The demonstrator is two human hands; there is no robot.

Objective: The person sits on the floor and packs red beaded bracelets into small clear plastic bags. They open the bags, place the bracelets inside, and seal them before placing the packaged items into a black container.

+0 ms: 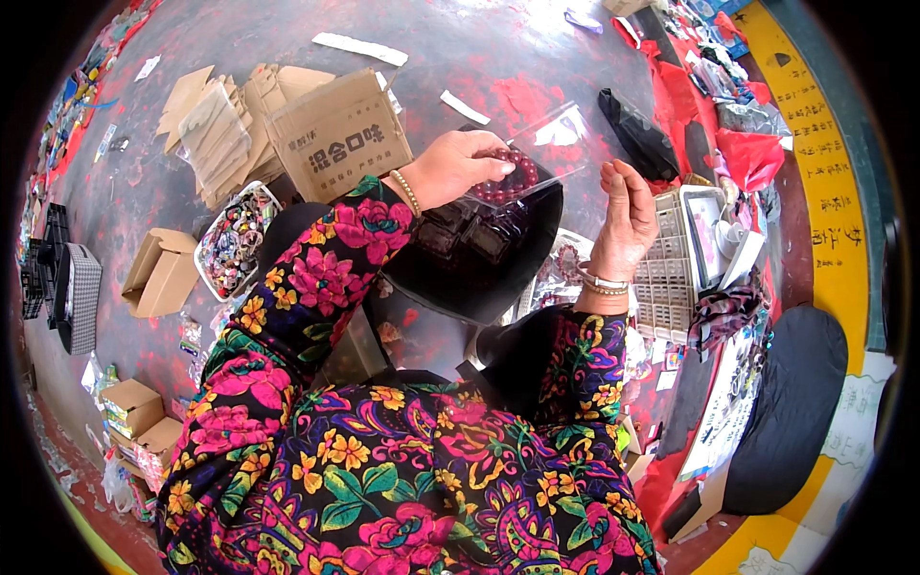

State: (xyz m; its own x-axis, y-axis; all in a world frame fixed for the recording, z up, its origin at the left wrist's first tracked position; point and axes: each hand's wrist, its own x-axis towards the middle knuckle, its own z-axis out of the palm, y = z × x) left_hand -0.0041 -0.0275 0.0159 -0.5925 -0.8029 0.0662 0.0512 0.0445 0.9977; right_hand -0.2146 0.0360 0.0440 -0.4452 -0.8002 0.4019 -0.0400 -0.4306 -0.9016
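far left, a black crate (59, 278) sits at the edge of the floor, and next to it an open cardboard box (158, 273) lies empty on its side. moving in, a white tray (235, 240) packed with small colourful bits, then a stack of flattened cartons (230, 125) with a brown printed box (337, 134) leaning on them. now the left hand (460, 168), gold bangle at the wrist, fingers curled down and closed around a dark red bead bracelet (508, 177), which rests at the mouth of a clear plastic bag (551, 144) above a black tray (479, 235) on the lap. just right, the right hand (623, 225) stands upright, palm open, fingers loosely bent, holding nothing, close beside the bag. further right, a white slotted basket (666, 278) and a dark round cushion (795, 402).
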